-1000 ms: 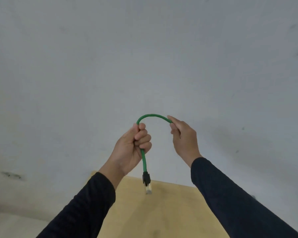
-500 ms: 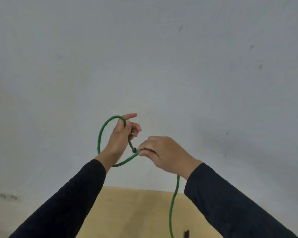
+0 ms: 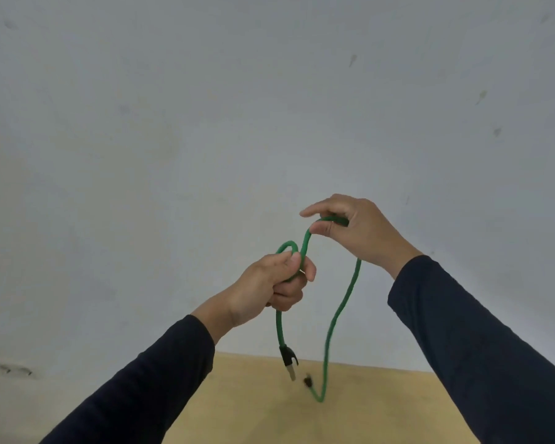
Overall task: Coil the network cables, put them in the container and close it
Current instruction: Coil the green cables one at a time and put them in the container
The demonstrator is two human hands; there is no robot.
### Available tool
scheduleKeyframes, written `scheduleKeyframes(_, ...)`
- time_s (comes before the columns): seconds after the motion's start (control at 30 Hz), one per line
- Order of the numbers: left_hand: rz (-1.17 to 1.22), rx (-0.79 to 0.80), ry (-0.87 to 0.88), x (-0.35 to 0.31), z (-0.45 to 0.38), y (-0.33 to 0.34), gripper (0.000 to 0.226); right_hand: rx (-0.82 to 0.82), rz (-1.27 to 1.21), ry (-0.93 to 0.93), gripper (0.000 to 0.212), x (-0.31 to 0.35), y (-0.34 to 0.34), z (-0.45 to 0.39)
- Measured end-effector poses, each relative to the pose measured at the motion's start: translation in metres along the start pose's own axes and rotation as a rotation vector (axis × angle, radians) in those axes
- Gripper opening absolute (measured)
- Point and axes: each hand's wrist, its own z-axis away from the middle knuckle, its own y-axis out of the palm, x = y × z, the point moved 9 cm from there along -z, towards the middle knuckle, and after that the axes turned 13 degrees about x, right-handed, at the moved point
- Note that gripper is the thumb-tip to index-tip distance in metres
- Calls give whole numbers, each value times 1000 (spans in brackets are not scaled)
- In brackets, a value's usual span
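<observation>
A green network cable (image 3: 345,299) is held up in the air in front of a grey wall. My left hand (image 3: 271,283) is closed in a fist around it, with a small loop poking out above the thumb. One end with a black and clear plug (image 3: 288,360) hangs straight down from that fist. My right hand (image 3: 358,227) pinches the cable higher up and to the right. From there the cable drops in a long slack curve to a low bend above the table, ending in a second dark plug (image 3: 308,380). No container is in view.
A light wooden table (image 3: 253,408) shows at the bottom between my dark sleeves. The grey wall (image 3: 269,107) fills the rest of the view, with a few small marks on it.
My right hand has lifted up and to the right, drawing cable out. My left hand has closed into a fist on the cable, and the plug end now hangs below it.
</observation>
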Motion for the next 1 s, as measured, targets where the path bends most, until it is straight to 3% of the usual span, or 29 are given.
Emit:
scheduleKeyframes(0.13, 211, 127, 101, -15, -5, 4, 39, 118, -290, -36, 28, 0, 20, 0)
scheduleKeyframes(0.27, 226, 120, 138, -23, -7, -2, 39, 229, -584, -29, 30, -9, 43, 1)
scheduleKeyframes(0.33, 123, 36, 149, -25, -5, -12, 39, 184, -648, -14, 28, -18, 43, 1)
scheduleKeyframes(0.47, -134, -325, 162, -23, 2, -40, 39, 26, -583, 32, 28, -30, 34, -1)
scheduleKeyframes(0.67, 182, -492, 275, -14, 0, -54, 36, -49, -643, 109, 28, -37, 59, 1)
scheduleKeyframes(0.77, 432, -566, 368, -20, 4, -68, 36, -21, -578, 179, 34, -47, 79, 4)
scheduleKeyframes(0.87, 525, -696, 518, -39, 13, -91, 35, 130, -352, 289, 38, -52, 108, 7)
scheduleKeyframes(0.93, 446, -772, 579, -53, 21, -110, 31, 297, -100, 282, 36, -41, 130, 11)
scheduleKeyframes(1.0, 155, -843, 527, -62, 31, -121, 26, 385, 66, 216, 31, -23, 139, 13)
